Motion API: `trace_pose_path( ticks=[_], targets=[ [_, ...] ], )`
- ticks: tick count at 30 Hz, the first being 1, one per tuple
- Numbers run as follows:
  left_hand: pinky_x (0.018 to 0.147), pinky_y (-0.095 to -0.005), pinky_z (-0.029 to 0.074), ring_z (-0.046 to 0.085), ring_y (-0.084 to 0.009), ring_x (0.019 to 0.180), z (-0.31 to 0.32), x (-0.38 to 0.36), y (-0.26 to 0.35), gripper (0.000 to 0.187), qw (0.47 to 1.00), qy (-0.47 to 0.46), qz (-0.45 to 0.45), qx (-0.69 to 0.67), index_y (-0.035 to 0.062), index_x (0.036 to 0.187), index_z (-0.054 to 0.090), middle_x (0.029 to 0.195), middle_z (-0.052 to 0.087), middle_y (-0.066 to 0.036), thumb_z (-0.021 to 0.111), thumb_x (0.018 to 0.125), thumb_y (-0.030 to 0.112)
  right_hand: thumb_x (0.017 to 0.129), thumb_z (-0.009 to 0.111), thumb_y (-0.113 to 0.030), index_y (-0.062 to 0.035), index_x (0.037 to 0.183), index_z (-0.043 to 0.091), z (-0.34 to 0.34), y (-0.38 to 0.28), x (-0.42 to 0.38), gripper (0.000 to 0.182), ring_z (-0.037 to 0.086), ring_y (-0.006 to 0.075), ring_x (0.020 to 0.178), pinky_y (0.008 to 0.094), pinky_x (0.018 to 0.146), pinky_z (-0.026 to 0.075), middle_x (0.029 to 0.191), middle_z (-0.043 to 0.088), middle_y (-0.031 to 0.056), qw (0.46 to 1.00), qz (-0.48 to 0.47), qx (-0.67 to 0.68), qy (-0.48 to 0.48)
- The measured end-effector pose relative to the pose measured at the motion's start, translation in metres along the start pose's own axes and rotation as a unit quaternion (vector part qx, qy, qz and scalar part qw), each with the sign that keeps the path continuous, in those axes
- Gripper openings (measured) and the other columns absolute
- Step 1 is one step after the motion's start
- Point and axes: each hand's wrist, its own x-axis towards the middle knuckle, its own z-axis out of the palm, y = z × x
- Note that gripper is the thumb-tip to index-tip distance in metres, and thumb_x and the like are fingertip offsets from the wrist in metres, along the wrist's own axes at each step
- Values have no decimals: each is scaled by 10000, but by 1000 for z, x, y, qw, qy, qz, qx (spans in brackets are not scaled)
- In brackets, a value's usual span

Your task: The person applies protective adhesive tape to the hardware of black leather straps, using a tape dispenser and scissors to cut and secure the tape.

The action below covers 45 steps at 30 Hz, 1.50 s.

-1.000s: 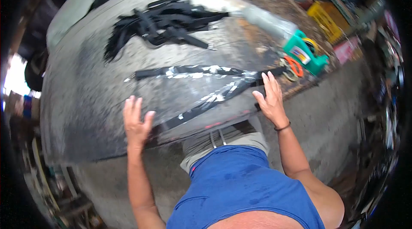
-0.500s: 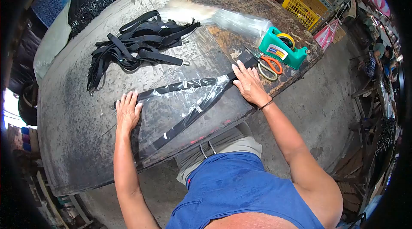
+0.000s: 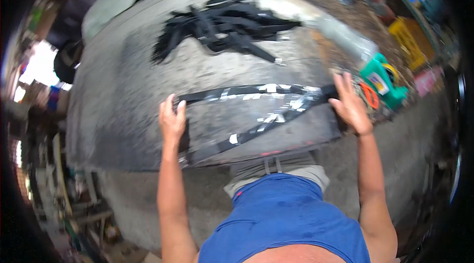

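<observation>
The whole view is blurry, so small things are hard for us to make out. At the left edge we see only smeared shapes and a bright patch.

Next comes the big grey, scuffed table (image 3: 123, 95), with a rounded edge. Our left hand (image 3: 172, 119) lies flat on it with the fingers spread, pressing the left end of a clear shiny plastic bag (image 3: 237, 115). It grips nothing.

Inside the bag are two long black straps (image 3: 256, 90) that meet at the right end like a V. Glare on the plastic hides parts of them.

Farther back on the table sits a tangled pile of black straps (image 3: 227, 26); we cannot count them.

Our right hand (image 3: 350, 105) is open too, palm down on the right end of the bag. Just beside it are orange-handled scissors (image 3: 368, 94), partly hidden by the hand, and a green plastic tape holder (image 3: 382, 81). Behind those lies a roll of clear plastic (image 3: 340, 36), too smeared to see well.
</observation>
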Motion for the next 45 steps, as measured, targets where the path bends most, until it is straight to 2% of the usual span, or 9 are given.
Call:
trace_pose_path(
  ticks=[4,14,16,19,23,25,29,37,45],
  targets=[
    [624,-328,556,629,-191,665,-19,1,-52,422,862,-9,-382,-335,39,1272,494,969,634,-114,558,965,321,852,630,-150,-94,1489,274,8,-12,-19,732,321,428,1357,432,1075,344,1533,220,242,999,16,-2,38],
    [883,-498,514,562,-433,1111,5,41,-39,689,686,115,-459,-553,81,1449,197,1331,442,-319,603,940,307,887,602,-199,-90,1499,263,56,-4,-40,708,318,384,1368,452,1108,250,1546,242,192,988,60,8,139],
    [916,-492,484,554,-417,1136,16,51,-49,989,696,110,-440,-558,140,1495,-167,1344,433,-318,631,924,265,881,608,-196,-90,1497,266,55,-7,-40,712,317,383,1368,455,1106,255,1544,247,192,987,78,22,137],
    [956,-483,468,539,-384,1175,33,67,-73,611,659,194,-453,-569,-27,1393,320,1397,416,-249,617,930,240,876,613,-192,-87,1494,270,56,-7,-40,715,319,384,1366,454,1104,260,1539,256,190,986,84,22,141],
    [877,-455,497,595,-359,1074,37,88,-94,808,618,210,-472,-593,77,1489,116,1237,536,-237,658,894,156,867,627,-194,-82,1493,270,57,-6,-40,730,330,385,1358,455,1099,269,1535,265,190,985,82,23,150],
    [806,-405,502,623,-266,940,33,95,-96,415,640,174,-485,-570,47,1248,492,1028,617,-132,667,882,134,865,629,-197,-79,1493,271,57,-7,-39,732,335,386,1355,456,1098,270,1534,266,190,984,85,27,156],
    [730,-346,492,612,-205,801,32,103,-82,108,662,178,-488,-541,65,970,615,871,609,-49,647,888,128,864,632,-200,-73,1491,273,56,-7,-39,734,352,392,1339,456,1093,276,1529,279,190,984,88,19,154],
    [807,-347,508,664,-266,893,31,65,-7,223,973,122,-83,-180,26,1059,680,978,698,-148,585,915,168,856,638,-203,-71,1482,291,56,-9,-38,728,366,389,1327,452,1091,280,1523,295,186,986,86,9,140],
    [1018,-444,409,537,-341,1187,55,28,-8,286,970,6,233,68,41,1138,639,1203,619,-162,619,865,123,853,641,-212,-78,1478,307,56,-9,-37,721,372,382,1322,451,1091,274,1514,311,184,987,85,-6,133]
  ],
)
